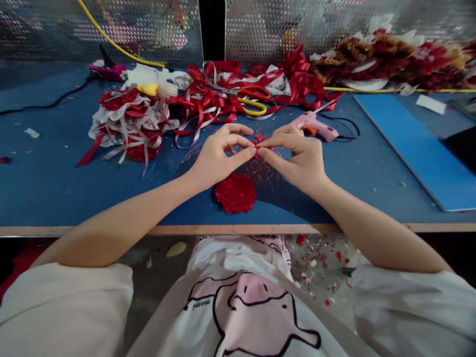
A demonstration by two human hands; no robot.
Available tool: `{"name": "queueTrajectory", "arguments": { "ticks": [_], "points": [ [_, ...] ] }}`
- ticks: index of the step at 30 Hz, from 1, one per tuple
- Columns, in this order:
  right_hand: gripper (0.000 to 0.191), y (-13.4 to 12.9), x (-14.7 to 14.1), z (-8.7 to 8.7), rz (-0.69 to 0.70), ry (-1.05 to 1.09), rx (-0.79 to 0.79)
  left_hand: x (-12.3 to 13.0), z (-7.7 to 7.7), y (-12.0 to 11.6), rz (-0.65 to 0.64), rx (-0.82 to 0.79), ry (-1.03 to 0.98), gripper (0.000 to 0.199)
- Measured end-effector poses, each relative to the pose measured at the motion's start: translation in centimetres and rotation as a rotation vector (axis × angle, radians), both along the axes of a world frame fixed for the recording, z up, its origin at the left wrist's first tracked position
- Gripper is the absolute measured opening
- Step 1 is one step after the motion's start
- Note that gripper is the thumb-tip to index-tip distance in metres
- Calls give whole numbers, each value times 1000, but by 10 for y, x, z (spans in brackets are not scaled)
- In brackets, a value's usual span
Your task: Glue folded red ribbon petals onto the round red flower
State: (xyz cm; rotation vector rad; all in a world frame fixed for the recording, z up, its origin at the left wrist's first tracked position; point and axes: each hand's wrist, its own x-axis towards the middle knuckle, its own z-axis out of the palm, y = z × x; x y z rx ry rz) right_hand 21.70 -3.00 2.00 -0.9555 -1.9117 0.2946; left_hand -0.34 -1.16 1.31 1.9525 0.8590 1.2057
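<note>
- Head view, the grip: the person's left hand (pixel 223 152) and right hand (pixel 299 156) meet fingertip to fingertip, thumb and forefinger of each pinched narrow on a small, glossy red ribbon piece (pixel 260 139).
- Head view, the held piece: it sits between the two pinches, partly showing beyond the fingertips on the far side; too much is covered to tell its long axis.
- Head view, the key relation: a round, deep-red, ruffled rosette (pixel 235 193) lies flat on the blue tabletop (pixel 59 196), below the hands in the frame, nearer the person and slightly left of the pinch. The left hand is the nearer one; neither appears to touch it. Being round, it shows no clear long axis.
- Head view, the other side: a pale-pink glue gun with an orange trigger (pixel 324 128) lies just beyond the right hand, its handle pointing rightward.
</note>
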Motion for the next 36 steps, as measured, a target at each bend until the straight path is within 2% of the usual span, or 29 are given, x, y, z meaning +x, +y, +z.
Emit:
{"name": "queueTrajectory", "arguments": {
  "ticks": [3, 6, 12, 20, 28, 30, 33, 36],
  "points": [
    [8, 1, -1, 0, 36, 66, -72, -1, 1, -1, 7, 41, 46, 17],
    [6, 3, -1, 0, 55, 107, -119, -1, 5, -3, 10, 8, 34, 15],
    [7, 5, 1, -2, 54, 70, -102, 1, 9, -6, 11, -100, 48, 25],
    [9, 6, 1, 0, 47, 95, -134, 0, 4, -1, 45, -123, 24, 18],
    [7, 5, 0, 1, 53, 108, -169, -1, 9, -3, 38, 26, 118, 16],
    [8, 5, 0, 1, 37, 108, -194, -4, 15, -3, 29, -6, 174, 19],
    [7, 6, 1, 2, -1, 120, -222, -12, 23, 3, -56, -51, 333, 23],
    [5, 9, 2, 1, -8, 164, -236, -22, 26, 12, -282, 39, 532, 25]
  ]
}}
